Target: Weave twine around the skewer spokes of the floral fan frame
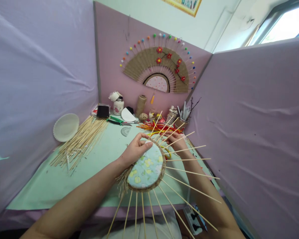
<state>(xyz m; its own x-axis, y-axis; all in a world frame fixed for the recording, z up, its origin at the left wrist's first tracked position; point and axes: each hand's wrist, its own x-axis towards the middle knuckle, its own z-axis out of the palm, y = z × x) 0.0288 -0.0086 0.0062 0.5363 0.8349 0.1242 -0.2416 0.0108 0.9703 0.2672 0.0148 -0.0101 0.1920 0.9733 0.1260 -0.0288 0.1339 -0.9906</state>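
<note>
My left hand (pixel 138 149) grips the upper edge of a half-round fan base (pixel 144 171), thumb on its front. Light-blue cloth with yellow flowers covers the base, and brown twine trims its rim. Thin bamboo sticks (pixel 189 172) spread out from the curved edge. Loose twine ends (pixel 123 179) hang at the straight side, below my left wrist. Behind the upper sticks is my right hand (pixel 175 139), its fingers bent together near fine strands of twine. What exactly those fingers hold is too small to make out.
A pile of bamboo sticks (pixel 87 139) and a white dish (pixel 66 127) lie left. Green-handled pliers (pixel 116 121), a protractor (pixel 126 131), a twine cone (pixel 141 105) and red-orange strands (pixel 149 126) are behind. A finished fan (pixel 151 63) hangs on the back panel.
</note>
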